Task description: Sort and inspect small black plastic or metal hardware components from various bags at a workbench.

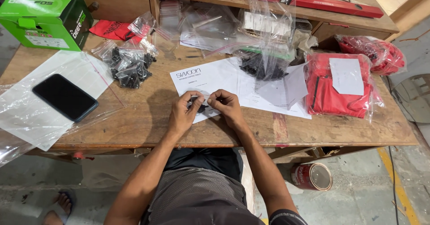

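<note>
Both forearms reach up from my lap to the near edge of the worn wooden workbench (134, 131), where my left hand (182, 113) and right hand (229, 108) pinch a small clear plastic bag of black screws (200, 105) between their fingertips, over a white printed paper sheet (210, 77). Left of them I see a black smartphone (65, 97) lying on clear plastic sheeting (27, 117). Farther back sit a pile of bagged black screws (129, 66), a bagged red fabric bundle (338, 88) at right, and a green cardboard box (45, 14) far left.
</note>
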